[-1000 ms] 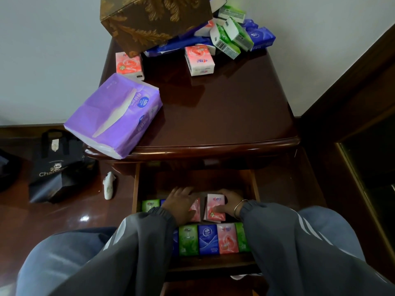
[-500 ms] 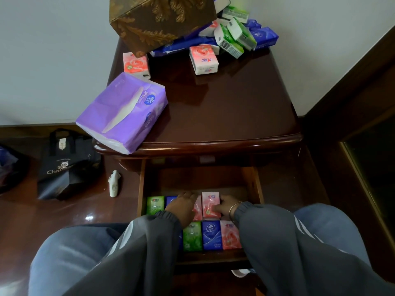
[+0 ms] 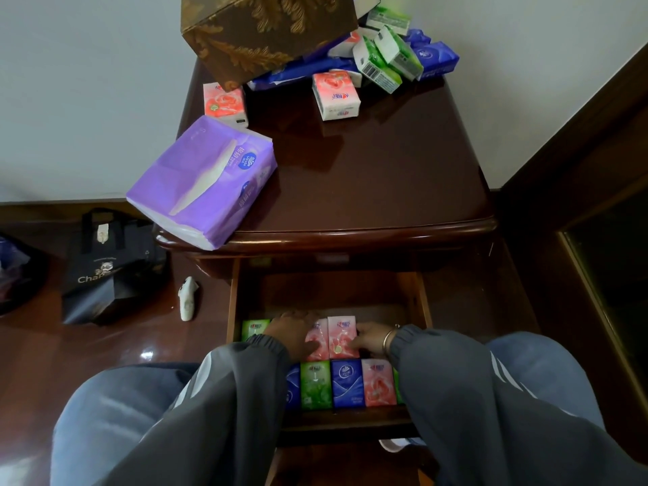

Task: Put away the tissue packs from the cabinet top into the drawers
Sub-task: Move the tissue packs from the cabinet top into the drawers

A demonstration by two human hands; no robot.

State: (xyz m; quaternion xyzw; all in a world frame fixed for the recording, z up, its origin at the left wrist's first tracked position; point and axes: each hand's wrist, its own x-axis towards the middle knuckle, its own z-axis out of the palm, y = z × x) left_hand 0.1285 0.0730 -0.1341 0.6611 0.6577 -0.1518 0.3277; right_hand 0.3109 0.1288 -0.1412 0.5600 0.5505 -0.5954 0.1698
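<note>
The cabinet's open drawer [image 3: 419,299] holds a front row of small tissue packs: green [image 3: 315,384], blue [image 3: 347,382] and pink [image 3: 377,382]. Behind them stand a green pack [image 3: 254,327] and two pink packs [image 3: 342,336]. My left hand [image 3: 292,333] lies flat over the left pink one. My right hand [image 3: 370,340] touches the right pink pack's side with its fingertips. On the cabinet top [image 3: 368,170] lie a large purple pack [image 3: 207,180], pink packs [image 3: 224,103] [image 3: 336,96], green packs [image 3: 385,61] and blue packs [image 3: 434,56].
A brown and gold box [image 3: 266,33] sits tilted on the packs at the back of the cabinet top. On the glossy floor to the left are a black bag [image 3: 105,268] and a small white object [image 3: 187,299]. Dark wooden furniture [image 3: 596,240] stands close on the right.
Both hands stayed in the drawer, closing in on the two pink packs in the back row, which now stand side by side. The view shifted slightly.
</note>
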